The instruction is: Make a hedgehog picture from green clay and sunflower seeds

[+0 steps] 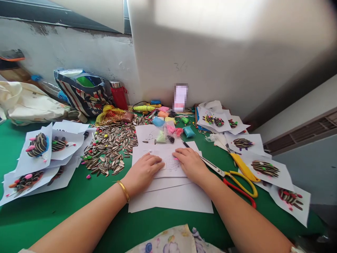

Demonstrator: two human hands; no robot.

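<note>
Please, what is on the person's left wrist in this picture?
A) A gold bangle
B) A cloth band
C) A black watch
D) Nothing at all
A. A gold bangle circles the wrist just behind the left hand.

Craft workspace, prob. a hobby room: green bench [63, 225] w/ sunflower seeds [110, 147], modelling clay packs [189, 131], finished seed-art sheets [264, 168], scissors [214, 167], plaster wall [79, 52].
</note>
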